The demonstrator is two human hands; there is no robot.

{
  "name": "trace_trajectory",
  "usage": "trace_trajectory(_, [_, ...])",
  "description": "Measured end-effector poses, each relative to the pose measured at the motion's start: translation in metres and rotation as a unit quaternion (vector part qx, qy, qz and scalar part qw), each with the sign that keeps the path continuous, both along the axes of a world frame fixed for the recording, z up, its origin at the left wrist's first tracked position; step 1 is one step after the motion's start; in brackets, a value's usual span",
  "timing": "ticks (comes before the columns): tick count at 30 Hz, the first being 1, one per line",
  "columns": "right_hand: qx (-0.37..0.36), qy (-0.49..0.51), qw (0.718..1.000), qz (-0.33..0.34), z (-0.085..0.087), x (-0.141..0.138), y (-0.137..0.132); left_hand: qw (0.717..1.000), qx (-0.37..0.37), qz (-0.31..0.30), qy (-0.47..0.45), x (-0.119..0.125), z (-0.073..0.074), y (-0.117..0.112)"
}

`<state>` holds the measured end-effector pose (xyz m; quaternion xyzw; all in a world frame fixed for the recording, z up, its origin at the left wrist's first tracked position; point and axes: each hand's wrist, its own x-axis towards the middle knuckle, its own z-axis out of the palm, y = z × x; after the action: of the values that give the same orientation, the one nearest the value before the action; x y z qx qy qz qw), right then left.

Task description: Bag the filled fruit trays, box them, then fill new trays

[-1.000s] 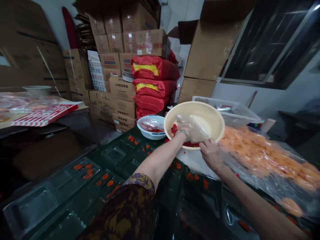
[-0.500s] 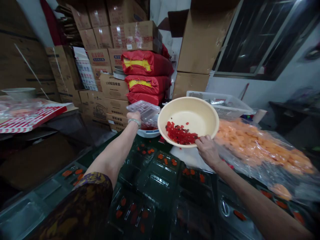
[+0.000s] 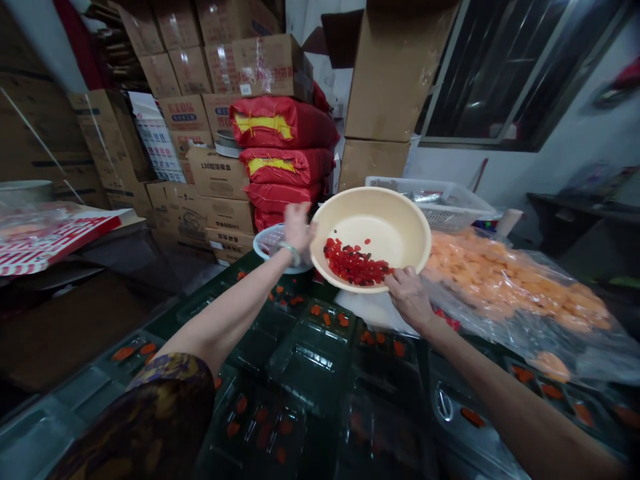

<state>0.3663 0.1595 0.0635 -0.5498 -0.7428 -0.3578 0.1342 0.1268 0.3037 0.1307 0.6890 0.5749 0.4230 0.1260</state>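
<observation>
Head view only. Right hand (image 3: 410, 300) closed on the near rim of a cream plastic basin (image 3: 373, 223), with the fingers curled over the edge and the basin tilted toward the viewer. Inside the basin, a heap of glossy red diced pieces (image 3: 354, 263) with some dark bits, gathered low against the wall nearest the right hand. Left hand (image 3: 298, 228) raised and open, fingers blurred, holding nothing, just beside the left wall of the basin, with a pale bangle (image 3: 290, 253) on the wrist. Just behind this hand, a small white bowl (image 3: 263, 248) near the far edge of the surface (image 3: 240, 280). Across the near part of the surface, clear plastic trays (image 3: 313, 360) with orange pieces (image 3: 325, 319) in their cavities. Toward the right edge, a clear plastic bag of pale orange slices (image 3: 510, 287).

Possible trouble, as a judgement: only one hand on the rim, so a weak grip or a steeper tilt could mean a slide of red pieces over the lip and onto the trays. Also a risk from the moving left hand: one knock against the basin wall, and a sudden jolt of the whole basin.
</observation>
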Motion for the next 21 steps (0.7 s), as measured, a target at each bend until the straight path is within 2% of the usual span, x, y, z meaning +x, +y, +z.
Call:
trace_trajectory(2, [-0.001, -0.001, 1.0, -0.004, 0.001, 0.0, 0.0, 0.989, -0.015, -0.125, 0.074, 0.04, -0.009, -0.007])
trace_trajectory(3, [-0.003, -0.002, 1.0, -0.009, 0.002, 0.0, 0.001, 0.972, -0.029, -0.193, 0.132, 0.059, -0.015, -0.01])
trace_trajectory(4, [-0.006, -0.002, 1.0, -0.014, 0.003, 0.0, 0.002, 0.943, -0.039, -0.253, 0.214, 0.076, -0.021, -0.012])
trace_trajectory(6, [-0.014, -0.001, 1.0, -0.028, 0.005, -0.002, 0.004, 0.89, -0.052, -0.318, 0.322, 0.101, -0.03, -0.012])
trace_trajectory(7, [-0.016, 0.002, 0.999, -0.036, 0.005, -0.003, 0.005, 0.879, -0.055, -0.331, 0.34, 0.109, -0.034, -0.011])
trace_trajectory(8, [-0.016, 0.006, 0.999, -0.043, 0.006, -0.004, 0.007, 0.88, -0.058, -0.335, 0.331, 0.114, -0.036, -0.009])
trace_trajectory(13, [-0.019, 0.01, 0.998, -0.053, 0.008, -0.009, 0.009, 0.908, -0.084, -0.343, 0.225, 0.109, -0.039, -0.005])
trace_trajectory(16, [-0.03, 0.018, 0.998, -0.059, 0.014, -0.006, 0.011, 0.936, -0.078, -0.323, 0.117, 0.106, -0.02, -0.003])
trace_trajectory(19, [-0.032, 0.043, 0.996, -0.073, 0.028, 0.001, 0.022, 0.957, -0.082, -0.278, -0.023, 0.107, 0.02, 0.003])
trace_trajectory(21, [-0.039, 0.065, 0.993, -0.089, 0.038, 0.006, 0.035, 0.955, -0.101, -0.254, -0.114, 0.106, 0.05, 0.007])
